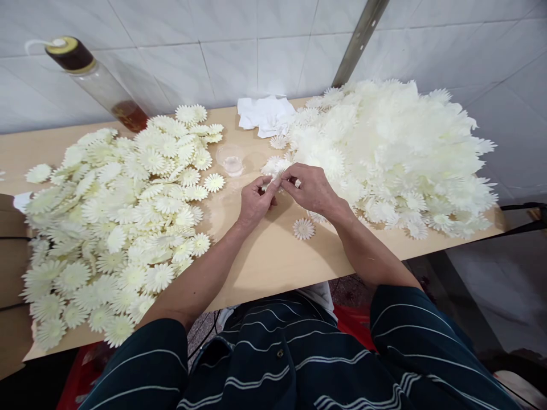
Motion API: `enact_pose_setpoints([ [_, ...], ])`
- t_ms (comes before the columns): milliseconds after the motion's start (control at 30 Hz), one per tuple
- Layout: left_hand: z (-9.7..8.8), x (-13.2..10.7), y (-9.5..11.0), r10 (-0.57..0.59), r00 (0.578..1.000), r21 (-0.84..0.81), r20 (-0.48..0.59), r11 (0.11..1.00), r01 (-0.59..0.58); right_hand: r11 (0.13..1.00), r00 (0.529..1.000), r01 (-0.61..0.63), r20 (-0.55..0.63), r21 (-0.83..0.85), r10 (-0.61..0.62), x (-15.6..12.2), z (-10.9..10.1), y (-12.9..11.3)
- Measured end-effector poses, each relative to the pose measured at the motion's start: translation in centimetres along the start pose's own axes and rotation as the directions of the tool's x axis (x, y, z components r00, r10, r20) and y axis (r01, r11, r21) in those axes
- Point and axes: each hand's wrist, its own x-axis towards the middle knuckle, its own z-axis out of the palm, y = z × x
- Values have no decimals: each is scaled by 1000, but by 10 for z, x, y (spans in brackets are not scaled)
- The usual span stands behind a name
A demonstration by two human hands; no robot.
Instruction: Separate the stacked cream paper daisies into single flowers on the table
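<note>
Left hand [255,200] and right hand [311,188] both pinched on one cream flower [277,173] — above table [265,256], between flat flower spread [128,216] and heaped pile [393,148].

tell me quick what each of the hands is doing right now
Left hand: closed, pinching a small white flower piece at its fingertips.
Right hand: closed, pinching the same flower piece from the other side.

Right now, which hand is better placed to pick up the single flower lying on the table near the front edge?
Right. The right hand sits almost directly above the single flower, with its wrist beside it. The left hand is farther off.
</note>
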Motion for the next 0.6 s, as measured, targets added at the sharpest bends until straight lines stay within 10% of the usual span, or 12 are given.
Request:
enact_pose_setpoints([
  [600, 2, 3, 4, -80, 984, 18, -156, 996, 84, 909, 958, -245, -61, 338, 281, 0, -10, -12],
])
